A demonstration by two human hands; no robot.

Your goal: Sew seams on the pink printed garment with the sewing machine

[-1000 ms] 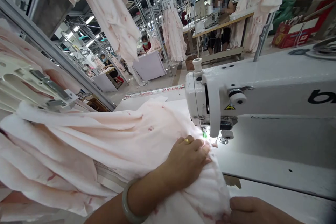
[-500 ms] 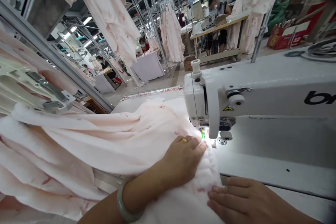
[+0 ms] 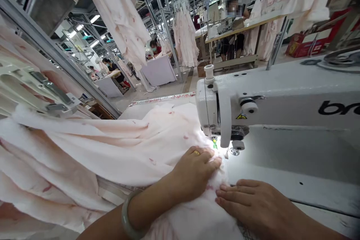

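Note:
A pale pink fluffy cloth with small reddish marks spreads over the sewing table, its right edge running under the head of a white sewing machine. Close in front of the lit needle area and green presser foot, my left hand bears down on the cloth with fingers curled into it. It wears a ring, and a bangle circles the wrist. Nearer to me, my right hand lies with fingers stretched out, their tips touching the cloth's right edge. Its thumb is hidden.
Pale pink garments hang from a rail at upper left. A light plastic clamp-like part stands at the left beside a metal bar. Farther back, a person sits at another machine. A red box rests at right.
The cloth has slid a little forward beside the needle. My right hand has moved slightly up and left along its edge; my left hand stays nearly in place. The view has shifted slightly.

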